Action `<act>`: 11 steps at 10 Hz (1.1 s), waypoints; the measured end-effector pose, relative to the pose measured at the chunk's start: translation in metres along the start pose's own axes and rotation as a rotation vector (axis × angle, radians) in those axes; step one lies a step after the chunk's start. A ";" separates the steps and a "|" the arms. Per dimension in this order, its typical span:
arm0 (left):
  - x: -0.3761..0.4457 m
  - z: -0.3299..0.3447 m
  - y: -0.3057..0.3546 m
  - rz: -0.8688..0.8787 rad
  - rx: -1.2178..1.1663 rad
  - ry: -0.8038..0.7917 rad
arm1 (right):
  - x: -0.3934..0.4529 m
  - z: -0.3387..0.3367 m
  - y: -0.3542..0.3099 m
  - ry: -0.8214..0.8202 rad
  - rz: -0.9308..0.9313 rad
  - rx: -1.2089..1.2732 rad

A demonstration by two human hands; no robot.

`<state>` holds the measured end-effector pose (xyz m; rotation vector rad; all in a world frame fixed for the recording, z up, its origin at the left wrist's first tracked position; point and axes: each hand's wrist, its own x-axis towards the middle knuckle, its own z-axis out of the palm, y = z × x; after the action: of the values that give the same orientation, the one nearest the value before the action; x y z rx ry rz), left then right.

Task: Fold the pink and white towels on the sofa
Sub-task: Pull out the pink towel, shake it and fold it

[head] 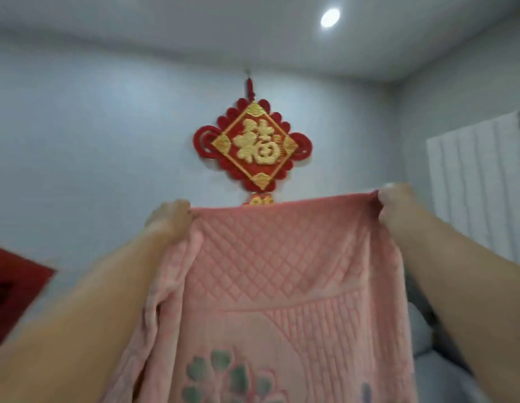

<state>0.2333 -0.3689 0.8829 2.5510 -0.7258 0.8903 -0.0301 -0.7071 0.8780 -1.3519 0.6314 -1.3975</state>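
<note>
Clearly we are at an early point of the task, as far as we can judge. We hold the pink towel (270, 286) up in the air in front of us, stretched wide between our two hands, and it hangs down flat and open, with its diamond quilting and a green flower pattern near the bottom of the view. Our left hand (171, 218) grips the top left corner, with the fingers curled around the cloth, and our right hand (394, 199) pinches the top right corner in the same way; the two hands are well apart, and the top edge between them is almost straight and taut. No fold is visible in the towel at this moment, so we think the folding of the pink one is not yet begun, only the spreading out. The white towel does not show in the view, and we cannot tell if it is folded or not. The sofa is also mostly hidden; only something grey and soft shows at the lower right, behind our right arm, and we cannot say what it is. Behind the towel, a red knot ornament (254, 146) with a golden character hangs on the wall, and a white radiator (479, 181) stands to the right. What is left, in our judgement, is nearly everything: folding the pink towel, then the white one.
</note>
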 end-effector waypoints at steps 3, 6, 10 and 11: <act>0.106 -0.159 0.216 0.241 -0.560 0.775 | 0.032 -0.158 -0.223 0.269 -0.433 0.345; 0.087 -0.173 0.267 0.490 -0.837 0.678 | -0.063 -0.235 -0.263 0.220 -0.535 0.459; -0.282 0.261 0.190 1.132 -0.579 -0.660 | -0.184 -0.352 0.137 0.698 0.293 -0.151; -0.386 0.335 0.134 0.984 -0.577 -0.903 | -0.235 -0.384 0.233 0.635 0.625 -0.615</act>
<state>0.0567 -0.4987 0.4014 1.8727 -2.1884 -0.3724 -0.3588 -0.6760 0.4929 -0.9762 1.8471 -1.1205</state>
